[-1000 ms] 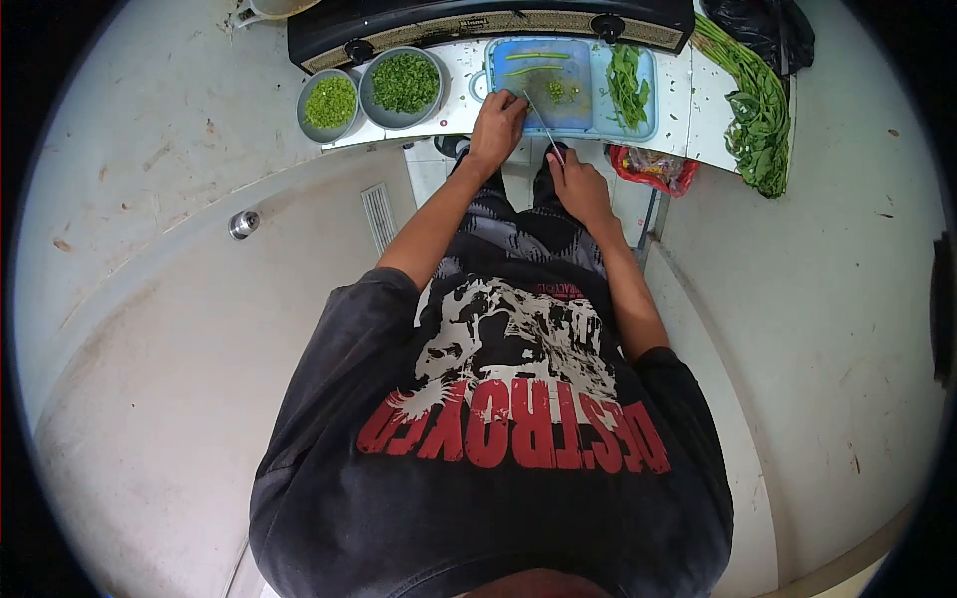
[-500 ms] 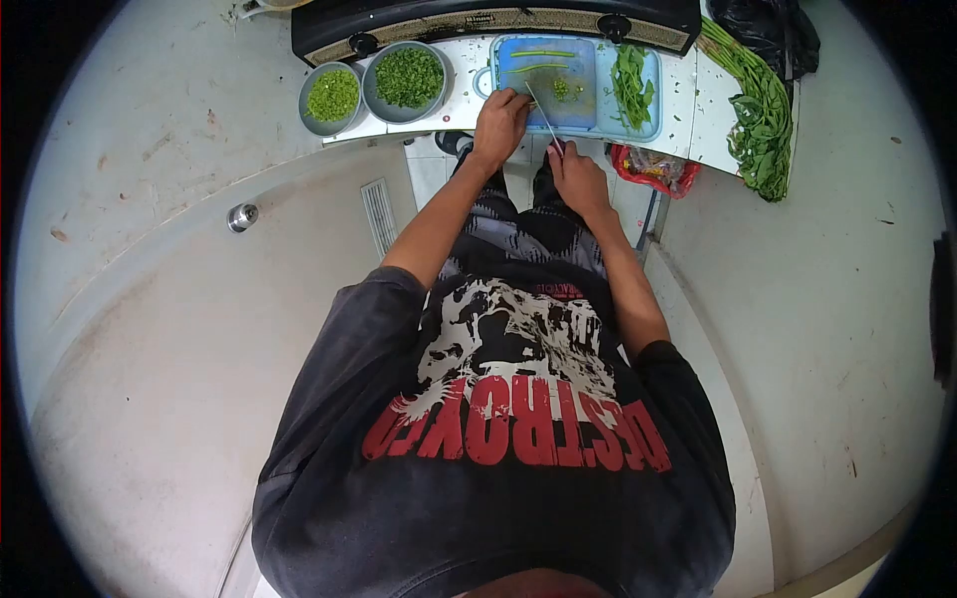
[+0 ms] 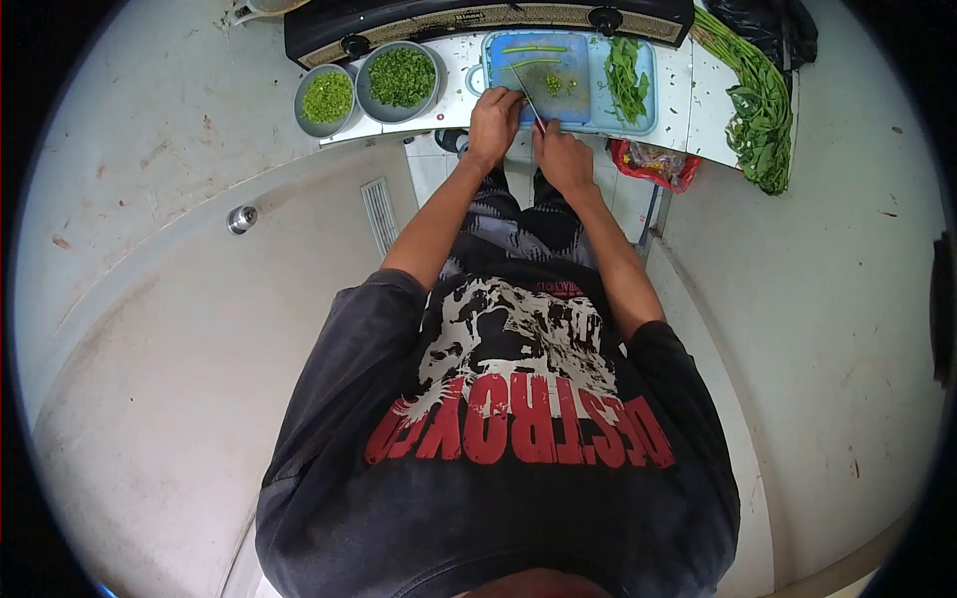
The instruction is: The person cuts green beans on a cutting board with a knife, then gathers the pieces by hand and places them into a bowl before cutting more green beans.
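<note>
My right hand [image 3: 563, 157] is closed round the handle of a knife [image 3: 527, 93], whose blade points up and left over the blue cutting board [image 3: 576, 115]. Close beside the blade, my left hand [image 3: 492, 127] has its fingers pressed together at the board's lower left; what they hold is too small to name. Two green stems [image 3: 531, 63] lie across the top of the board. Small cut green pieces [image 3: 554, 86] are scattered right of the blade. Leafy greens [image 3: 626, 85] rest on the right side of the light blue tray [image 3: 650, 118].
Two grey bowls of chopped greens [image 3: 402, 78] [image 3: 327, 97] stand at the left. Behind is a black stove [image 3: 478, 18]. A long leafy bunch [image 3: 760, 130] and a black bag [image 3: 773, 30] lie at the right. A red basket [image 3: 653, 164] is below the counter.
My right hand has moved up and left with the knife, closer to my left hand. The whole view has shifted slightly.
</note>
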The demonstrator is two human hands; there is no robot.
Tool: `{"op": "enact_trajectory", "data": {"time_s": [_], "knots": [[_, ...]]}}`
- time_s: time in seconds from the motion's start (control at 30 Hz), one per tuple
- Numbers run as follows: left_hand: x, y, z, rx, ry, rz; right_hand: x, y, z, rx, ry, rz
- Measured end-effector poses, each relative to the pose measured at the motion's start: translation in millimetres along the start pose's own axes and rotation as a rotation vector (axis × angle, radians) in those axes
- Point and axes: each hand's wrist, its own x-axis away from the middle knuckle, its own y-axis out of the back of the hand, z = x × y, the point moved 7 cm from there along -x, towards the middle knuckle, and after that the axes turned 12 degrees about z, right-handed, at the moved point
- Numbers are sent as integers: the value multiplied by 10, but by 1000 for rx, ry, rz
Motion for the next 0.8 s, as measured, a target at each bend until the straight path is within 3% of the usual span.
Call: {"op": "enact_trajectory", "data": {"time_s": [0.3, 0.8], "knots": [[2, 21, -23, 38, 20, -44, 296, 31, -195, -20, 7, 40], [4, 1, -24, 38, 32, -48, 6, 47, -49, -38, 80, 11]]}}
